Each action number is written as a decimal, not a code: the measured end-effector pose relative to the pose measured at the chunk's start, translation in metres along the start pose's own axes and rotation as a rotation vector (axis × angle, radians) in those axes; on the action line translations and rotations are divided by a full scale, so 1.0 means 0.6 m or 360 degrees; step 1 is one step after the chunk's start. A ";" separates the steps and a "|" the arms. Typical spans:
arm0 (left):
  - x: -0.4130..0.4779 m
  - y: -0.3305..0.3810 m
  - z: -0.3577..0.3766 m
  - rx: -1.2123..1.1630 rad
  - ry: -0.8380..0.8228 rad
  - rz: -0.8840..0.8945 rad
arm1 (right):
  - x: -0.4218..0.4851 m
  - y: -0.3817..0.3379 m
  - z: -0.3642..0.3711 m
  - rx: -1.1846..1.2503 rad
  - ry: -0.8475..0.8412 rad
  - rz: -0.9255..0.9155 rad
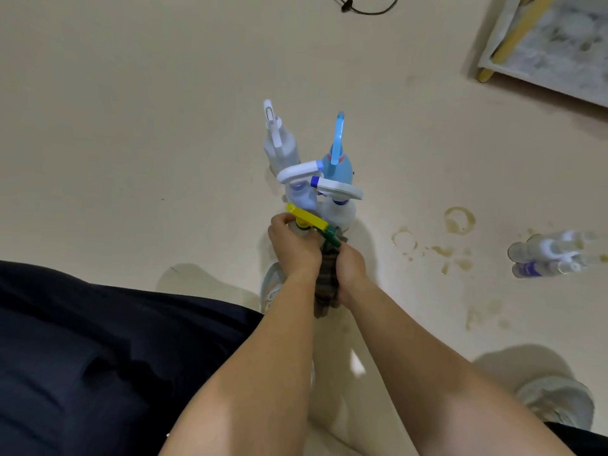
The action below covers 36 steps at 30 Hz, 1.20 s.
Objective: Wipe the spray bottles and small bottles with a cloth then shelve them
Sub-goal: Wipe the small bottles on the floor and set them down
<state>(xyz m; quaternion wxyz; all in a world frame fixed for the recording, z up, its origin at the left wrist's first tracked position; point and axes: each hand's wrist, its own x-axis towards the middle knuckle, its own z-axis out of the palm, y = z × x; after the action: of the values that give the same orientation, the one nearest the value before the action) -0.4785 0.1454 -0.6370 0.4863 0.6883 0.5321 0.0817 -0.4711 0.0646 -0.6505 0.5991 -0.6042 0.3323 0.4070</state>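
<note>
Closest to us, our left hand [292, 250] curls its fingers round the neck of the yellow-headed spray bottle [307, 218], just under the trigger. Our right hand [352, 263] grips the dark striped cloth [327, 284], bunched against the bottle's side, with the loose end hanging between our wrists. The bottle sits at the near end of the cluster. Our hands hide its body, so we cannot tell whether it rests on the floor [131, 126] or is lifted. The main risk, as we judge it, is crowding: two white-headed spray bottles [297, 171] stand just beyond, touching or nearly touching the yellow head, and a twist or rub with the cloth could tip them like skittles. A squeeze near the trigger might also spray liquid, and the hanging cloth could snag on the green nozzle. Behind these stand a blue bottle [339, 162] with a long handle and a clear spray bottle [279, 146], near enough to fall in turn. To the right, well apart, brownish ring stains [459, 220] mark the floor, and if they are wet, a bottle set down there would get dirty again. Past them the small bottles [546, 255] lie in a blurred group, not yet shelved. Farthest off, at the upper right, is the shelf unit [543, 37] with a yellow leg. The stains and small bottles lie roughly between us and it, so we would have to step round them when carrying.
</note>
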 end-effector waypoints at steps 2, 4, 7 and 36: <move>-0.005 -0.008 -0.003 -0.0059 -0.0016 -0.0051 | -0.012 0.001 -0.011 -0.0080 0.0016 0.0002; -0.022 -0.010 -0.011 -0.0075 -0.0051 -0.0084 | -0.024 -0.001 -0.026 -0.0164 0.0023 0.0008; -0.060 -0.014 -0.026 -0.0041 -0.0139 -0.0151 | -0.052 -0.014 -0.059 -0.0244 0.0035 -0.0024; -0.333 0.073 0.379 0.0837 -0.1389 0.0706 | -0.096 0.005 -0.579 0.0474 0.1002 -0.0188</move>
<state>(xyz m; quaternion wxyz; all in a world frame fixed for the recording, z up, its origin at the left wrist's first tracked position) -0.3905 -0.1478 -0.6396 0.4445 0.8520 0.1261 -0.2462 -0.4668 -0.2857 -0.6178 0.5713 -0.6242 0.5209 0.1123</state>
